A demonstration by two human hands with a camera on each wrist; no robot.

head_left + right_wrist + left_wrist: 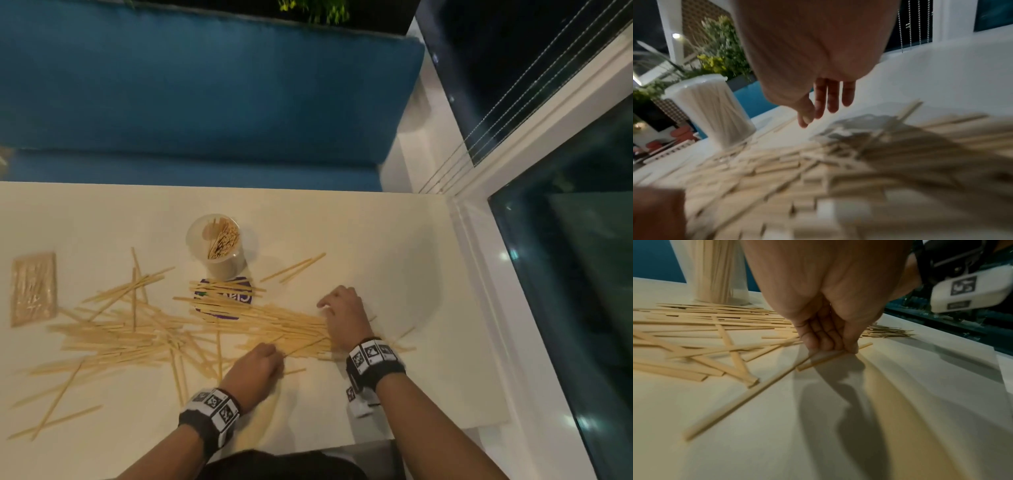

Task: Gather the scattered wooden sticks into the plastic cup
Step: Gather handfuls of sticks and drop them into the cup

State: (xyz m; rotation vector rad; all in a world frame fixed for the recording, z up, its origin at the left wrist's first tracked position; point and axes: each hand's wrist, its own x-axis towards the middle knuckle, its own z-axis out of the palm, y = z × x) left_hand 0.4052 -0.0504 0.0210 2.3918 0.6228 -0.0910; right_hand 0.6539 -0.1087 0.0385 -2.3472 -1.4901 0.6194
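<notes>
Pinched between thumb and curled fingertips [838, 346], one stick [835, 357] is held low at the table by the left hand [255, 368]; in the left wrist view its near end rests on the surface and its far end pokes out past the thumb. The right hand [344, 317] sits over the right end of the pile with fingers hanging loose and straight in the right wrist view, holding nothing that can be seen there, though the head view shows it knuckles-up and hides what lies beneath.

Most sticks [191, 329] lie scattered across the table [376, 240], crossing one another in a broad heap from the left edge to under the right hand, with a few strays [294, 269] beside the cup. Several lie over a purple card [222, 298]. The cup [219, 245] stands upright behind the card, already partly filled with sticks on end.

Judging from this, the work is early: far more lies out than in. The risk lies in the thin pinch. A single flat stick dragged along the surface may slip free or swing and nudge its neighbours further apart. Lifting from a crossed heap may flick others toward the near edge. The cup is light and tall, so a hand or a bundle pushed in at a slant could tip it and spill what is gathered.

A clear packet [33, 289] lies at the far left, a blue bench [205, 102] beyond.
</notes>
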